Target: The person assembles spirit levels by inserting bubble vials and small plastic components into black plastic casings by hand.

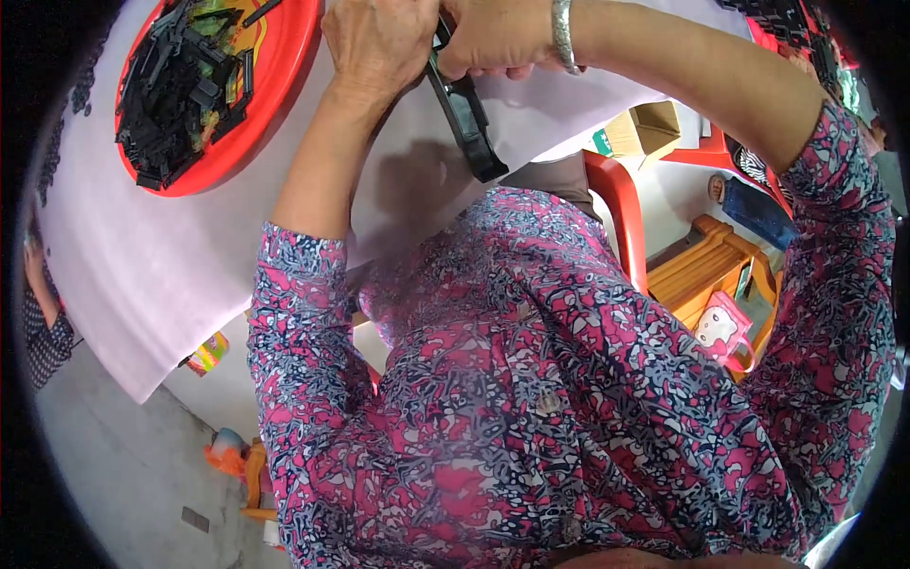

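A long black plastic part (pixel 466 123) slants over the near side of the surface (pixel 180 275), its upper end up between the person's two hands and its blunt lower end pointing back toward the person's body. I can't tell whether that lower end touches the cloth. The right hand (pixel 498 38) is curled closed, thumb pressed against the part, gripping it; a silver bracelet (pixel 564 36) circles that wrist. The left hand (pixel 384 38) sits right beside it, back turned up and fingers bent in toward the part's upper end, but its fingertips are hidden, so I can't say how firmly it has hold, if at all.

To the left of the hands, a round red tray (pixel 277 100) stands on the pale lilac cloth, heaped with loose black pieces (pixel 185 109) lying every which way. More small dark bits (pixel 85 81) dot the far left edge.

Around the person in the patterned blouse (pixel 531 379) I see a red chair (pixel 618 209), an open cardboard box (pixel 654 133), a wooden seat (pixel 706 261) and a pink bag (pixel 720 327). Over at the left, another person's dotted sleeve (pixel 47 346) shows.
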Demonstrator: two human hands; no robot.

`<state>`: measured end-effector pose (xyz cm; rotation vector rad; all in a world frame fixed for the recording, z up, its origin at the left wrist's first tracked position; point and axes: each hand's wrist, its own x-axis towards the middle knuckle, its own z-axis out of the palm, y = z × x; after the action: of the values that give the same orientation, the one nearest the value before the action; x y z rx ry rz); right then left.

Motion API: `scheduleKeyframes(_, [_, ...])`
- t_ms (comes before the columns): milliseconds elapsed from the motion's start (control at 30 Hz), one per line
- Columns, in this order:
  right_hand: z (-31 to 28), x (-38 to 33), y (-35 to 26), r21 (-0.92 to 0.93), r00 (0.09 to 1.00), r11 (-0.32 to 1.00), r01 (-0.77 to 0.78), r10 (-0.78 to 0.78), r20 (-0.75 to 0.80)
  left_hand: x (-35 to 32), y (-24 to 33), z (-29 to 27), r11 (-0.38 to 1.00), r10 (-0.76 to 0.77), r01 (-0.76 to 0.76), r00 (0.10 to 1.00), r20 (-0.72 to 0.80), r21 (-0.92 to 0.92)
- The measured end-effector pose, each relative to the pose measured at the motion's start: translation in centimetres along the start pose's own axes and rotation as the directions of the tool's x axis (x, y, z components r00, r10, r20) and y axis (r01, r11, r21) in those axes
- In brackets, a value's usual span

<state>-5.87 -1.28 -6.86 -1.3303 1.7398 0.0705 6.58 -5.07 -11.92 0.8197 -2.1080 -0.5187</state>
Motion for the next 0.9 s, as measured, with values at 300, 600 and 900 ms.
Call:
scheduleKeyframes(300, [1.3, -1.6, 1.7, -0.255, 0.951, 0.952, 0.171, -0.227, -0.21, -0.6, 1.2, 0.9, 0.997, 0.071, -0.072, 0.996, -0.047, -0.003])
scheduleKeyframes(600, [-0.9, -2.4, 0.7, -0.196, 0.996, 0.977, 0.085, -0.087, 0.001, -0.2, 1.1, 0.8, 0.999, 0.045, -0.044, 0.999, -0.011, 0.018])
scheduleKeyframes(900, [0.8, -2.2, 3.5, 0.495, 0.978, 0.853, 0.164, -0.206, 0.031, -1.1, -4.0, 0.5, 0.952, 0.134, -0.163, 0.983, -0.125, -0.258])
